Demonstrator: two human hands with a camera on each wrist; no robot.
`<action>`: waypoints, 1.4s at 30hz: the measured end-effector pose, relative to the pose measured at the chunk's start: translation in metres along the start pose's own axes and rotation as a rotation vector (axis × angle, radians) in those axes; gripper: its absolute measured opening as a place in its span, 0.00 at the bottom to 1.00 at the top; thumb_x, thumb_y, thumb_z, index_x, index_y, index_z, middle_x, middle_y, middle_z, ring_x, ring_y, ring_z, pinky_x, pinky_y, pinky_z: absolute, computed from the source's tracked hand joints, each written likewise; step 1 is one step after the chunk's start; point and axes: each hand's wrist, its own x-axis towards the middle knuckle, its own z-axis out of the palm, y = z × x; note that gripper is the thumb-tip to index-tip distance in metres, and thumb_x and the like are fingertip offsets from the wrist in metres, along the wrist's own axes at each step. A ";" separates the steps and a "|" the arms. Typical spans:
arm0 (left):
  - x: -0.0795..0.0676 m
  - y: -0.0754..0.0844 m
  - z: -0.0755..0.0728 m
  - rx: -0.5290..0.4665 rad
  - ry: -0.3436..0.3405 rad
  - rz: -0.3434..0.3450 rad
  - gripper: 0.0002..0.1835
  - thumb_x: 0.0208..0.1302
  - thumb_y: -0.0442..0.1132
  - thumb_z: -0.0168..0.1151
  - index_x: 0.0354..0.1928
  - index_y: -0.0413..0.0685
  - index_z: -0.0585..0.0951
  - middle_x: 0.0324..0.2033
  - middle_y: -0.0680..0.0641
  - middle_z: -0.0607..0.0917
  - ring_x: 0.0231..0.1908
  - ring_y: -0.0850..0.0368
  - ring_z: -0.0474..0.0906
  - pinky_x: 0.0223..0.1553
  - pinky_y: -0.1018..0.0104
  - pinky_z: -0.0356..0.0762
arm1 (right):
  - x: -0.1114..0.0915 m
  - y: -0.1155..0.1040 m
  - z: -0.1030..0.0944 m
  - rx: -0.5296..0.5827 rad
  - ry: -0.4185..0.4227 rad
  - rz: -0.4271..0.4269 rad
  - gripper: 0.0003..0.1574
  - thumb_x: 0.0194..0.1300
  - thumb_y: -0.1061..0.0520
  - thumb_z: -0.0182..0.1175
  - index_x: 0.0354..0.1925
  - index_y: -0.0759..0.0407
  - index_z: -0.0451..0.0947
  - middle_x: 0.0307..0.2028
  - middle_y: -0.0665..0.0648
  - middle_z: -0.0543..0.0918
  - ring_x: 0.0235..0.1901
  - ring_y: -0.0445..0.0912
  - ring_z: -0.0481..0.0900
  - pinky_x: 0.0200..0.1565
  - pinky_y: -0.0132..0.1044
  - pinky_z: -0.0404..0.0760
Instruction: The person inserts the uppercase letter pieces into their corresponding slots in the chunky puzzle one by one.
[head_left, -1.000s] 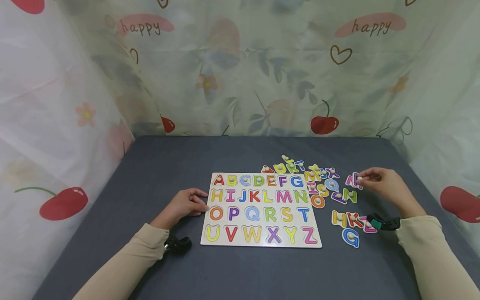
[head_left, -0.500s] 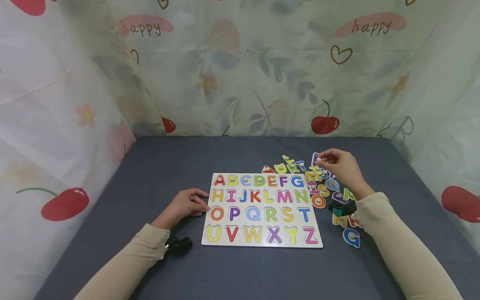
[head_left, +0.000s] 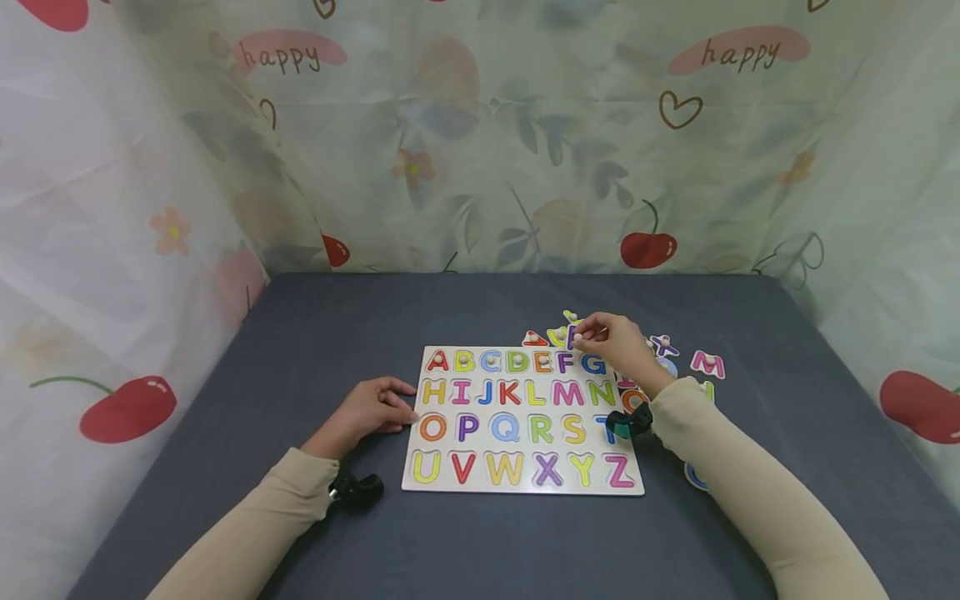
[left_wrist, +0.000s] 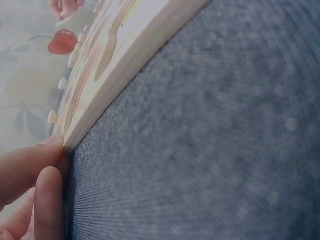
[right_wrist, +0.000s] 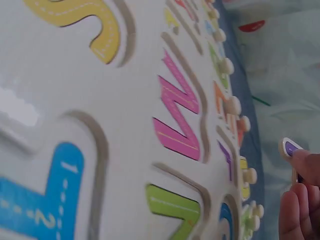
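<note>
Right hand (head_left: pixel 615 340) out over the board's far edge, thumb and fingers closed together on a purple letter piece (head_left: pixel 572 337); left hand (head_left: pixel 371 406) relaxed, fingers slightly bent, tips touching the left edge of the white alphabet board (head_left: pixel 517 492) and gripping nothing. And that purple piece stands just beyond the printed F, its long axis running away from me, toward the back curtain (head_left: pixel 495 183)! My fingertips cover part of it, so I can't tell its full outline. From the right wrist, it sits off the board, clear of the recesses.

The board lies flat on the dark cloth (head_left: pixel 480 550), long axis left to right, every letter upright to me. Reading along: A B C D E F G, then H I J K L M N, O P Q R S T, U V W X Y Z. Knobs rise from A through E! Close by my right wrist, the blue T recess (right_wrist: pixel 65 185) shows a 1 and a 2 along dashed lines.

Loose pieces spread at the right: a purple X (head_left: pixel 663 345), a pink M (head_left: pixel 707 364) with its top away from me, an orange O (head_left: pixel 634 401) partly hidden. On the curtain, "happy", twice!
</note>
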 end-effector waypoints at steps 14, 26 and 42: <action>0.002 -0.002 0.000 -0.008 0.011 -0.011 0.26 0.51 0.34 0.74 0.53 0.40 0.78 0.29 0.48 0.84 0.28 0.59 0.80 0.30 0.68 0.80 | 0.006 0.005 0.017 -0.007 -0.147 0.046 0.11 0.63 0.56 0.66 0.42 0.57 0.79 0.34 0.55 0.77 0.36 0.48 0.73 0.38 0.36 0.72; 0.002 0.000 0.001 -0.005 0.021 -0.023 0.26 0.51 0.34 0.74 0.53 0.41 0.78 0.29 0.47 0.84 0.28 0.59 0.80 0.31 0.68 0.80 | 0.006 0.004 0.017 -0.037 -0.213 0.062 0.11 0.61 0.55 0.67 0.42 0.58 0.82 0.34 0.55 0.79 0.34 0.47 0.74 0.37 0.35 0.73; 0.001 0.002 0.001 0.008 0.022 -0.030 0.25 0.51 0.34 0.75 0.52 0.41 0.78 0.29 0.48 0.84 0.28 0.59 0.80 0.30 0.68 0.81 | 0.009 -0.001 0.015 0.019 -0.277 0.132 0.11 0.62 0.57 0.66 0.42 0.60 0.80 0.34 0.56 0.79 0.34 0.47 0.76 0.36 0.34 0.74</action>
